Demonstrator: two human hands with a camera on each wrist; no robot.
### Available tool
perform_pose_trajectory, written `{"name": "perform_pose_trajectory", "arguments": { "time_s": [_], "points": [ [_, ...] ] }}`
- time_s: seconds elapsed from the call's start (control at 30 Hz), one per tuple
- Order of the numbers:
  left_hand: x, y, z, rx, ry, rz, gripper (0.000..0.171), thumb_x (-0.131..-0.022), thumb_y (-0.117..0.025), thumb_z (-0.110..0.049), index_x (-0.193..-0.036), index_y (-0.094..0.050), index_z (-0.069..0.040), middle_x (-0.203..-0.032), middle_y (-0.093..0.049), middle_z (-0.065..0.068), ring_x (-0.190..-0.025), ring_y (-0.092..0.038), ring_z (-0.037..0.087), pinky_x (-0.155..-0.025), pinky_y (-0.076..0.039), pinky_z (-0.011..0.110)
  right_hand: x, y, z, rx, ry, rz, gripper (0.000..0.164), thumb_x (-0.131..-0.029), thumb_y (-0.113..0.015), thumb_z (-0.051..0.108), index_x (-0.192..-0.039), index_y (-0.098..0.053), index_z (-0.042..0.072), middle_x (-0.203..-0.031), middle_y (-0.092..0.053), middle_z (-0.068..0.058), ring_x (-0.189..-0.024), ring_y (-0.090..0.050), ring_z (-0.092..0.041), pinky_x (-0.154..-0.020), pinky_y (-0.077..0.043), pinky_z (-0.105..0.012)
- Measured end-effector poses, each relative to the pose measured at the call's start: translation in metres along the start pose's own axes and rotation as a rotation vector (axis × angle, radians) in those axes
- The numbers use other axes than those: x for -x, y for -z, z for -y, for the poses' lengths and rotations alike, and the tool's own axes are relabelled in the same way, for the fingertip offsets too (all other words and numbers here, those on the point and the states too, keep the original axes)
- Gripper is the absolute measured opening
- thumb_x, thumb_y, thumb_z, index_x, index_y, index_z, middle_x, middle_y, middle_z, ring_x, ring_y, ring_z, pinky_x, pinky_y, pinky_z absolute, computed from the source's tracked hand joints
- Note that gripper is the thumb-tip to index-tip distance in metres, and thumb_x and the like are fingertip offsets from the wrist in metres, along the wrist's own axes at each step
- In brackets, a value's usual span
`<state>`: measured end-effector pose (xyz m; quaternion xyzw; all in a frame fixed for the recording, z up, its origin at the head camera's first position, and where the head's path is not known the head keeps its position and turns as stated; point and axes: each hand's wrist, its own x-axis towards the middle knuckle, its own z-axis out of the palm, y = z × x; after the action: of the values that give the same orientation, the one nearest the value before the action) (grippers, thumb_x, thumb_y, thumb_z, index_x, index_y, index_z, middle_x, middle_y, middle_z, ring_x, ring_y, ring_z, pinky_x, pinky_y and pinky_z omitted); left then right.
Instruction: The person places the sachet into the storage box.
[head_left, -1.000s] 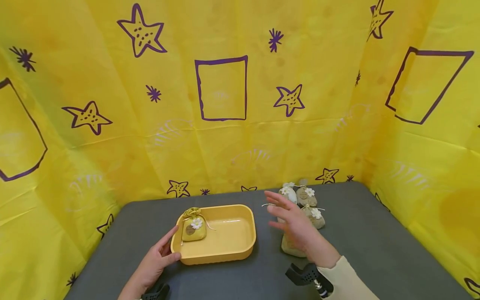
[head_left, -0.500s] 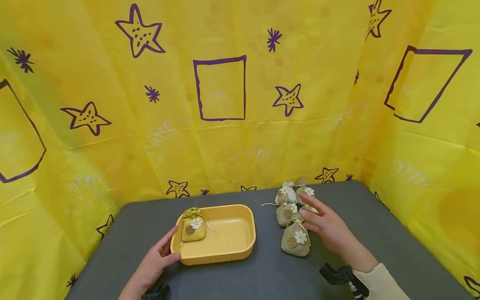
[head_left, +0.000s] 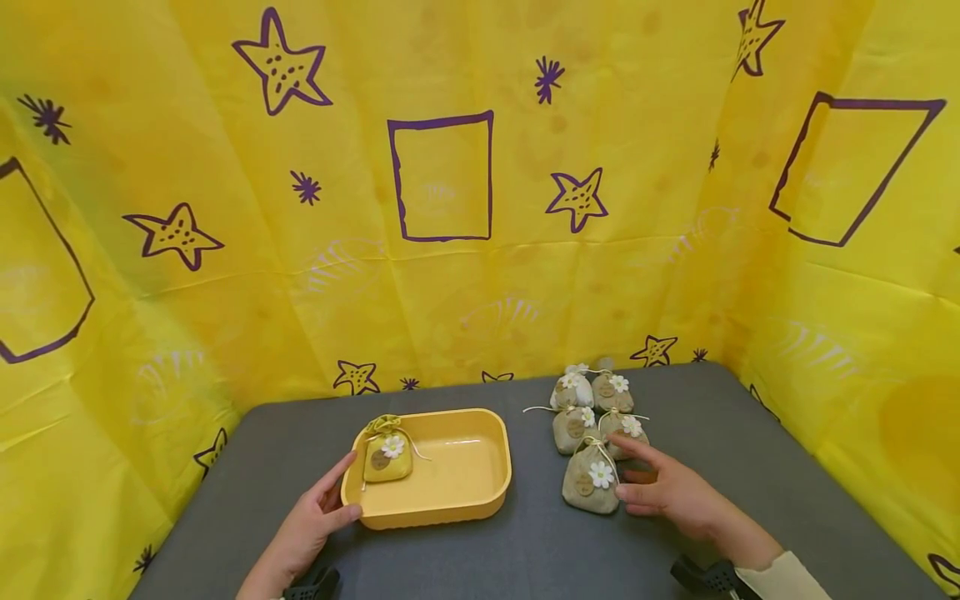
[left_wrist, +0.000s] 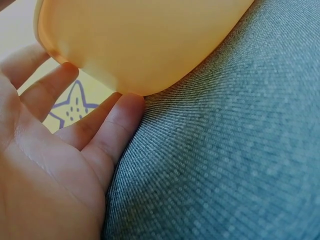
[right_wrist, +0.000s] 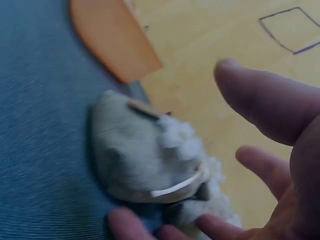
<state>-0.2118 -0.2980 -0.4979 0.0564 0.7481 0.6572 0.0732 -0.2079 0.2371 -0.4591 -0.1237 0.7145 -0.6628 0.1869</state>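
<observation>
The right hand, spread, has shifted beside a pouch; the loosely spread left hand touches the tray.

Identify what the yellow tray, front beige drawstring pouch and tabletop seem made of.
Yellow tray: probably plastic, smooth, semi-glossy, with soft highlights. Front beige drawstring pouch: apparently woven cloth, matte, gathered at its neck. Tabletop: seemingly fabric-covered, matte; ribbed weave shows.

No readable lettering.
A round brown label sits on the yellow pouch at left, a similar tag on the near beige pouch at right; both too small to read.
</observation>
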Motion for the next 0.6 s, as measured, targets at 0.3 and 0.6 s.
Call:
{"name": "perform_pose_trajectory", "arguments": {
  "time_s": [0.3,0.6],
  "points": [
    [0.000,-0.001,0.000,0.006,-0.008,-0.001,0.076,-0.097,-0.066,-0.006,-0.159,-0.022,-0.005,-0.163,-0.013,0.016,-0.144,-0.019,0.026,-0.097,-0.040,0.016,-0.004,-0.005,-0.009,-0.030,-0.019,0.003,0.080,-0.095,-0.070,0.010,-0.158,-0.022,0.004,-0.159,-0.003,-0.031,-0.138,-0.015,-0.058,-0.091,-0.050,-0.052],
    [0.000,0.000,0.000,0.001,-0.004,-0.011,0.076,-0.097,-0.066,-0.007,-0.158,-0.023,-0.004,-0.163,-0.013,0.018,-0.145,-0.018,0.027,-0.096,-0.039,0.015,-0.009,-0.010,-0.016,-0.024,-0.008,-0.022,0.079,-0.093,-0.072,0.009,-0.157,-0.027,0.004,-0.151,-0.017,-0.038,-0.135,-0.029,-0.051,-0.089,-0.051,-0.051]
  ]
}}
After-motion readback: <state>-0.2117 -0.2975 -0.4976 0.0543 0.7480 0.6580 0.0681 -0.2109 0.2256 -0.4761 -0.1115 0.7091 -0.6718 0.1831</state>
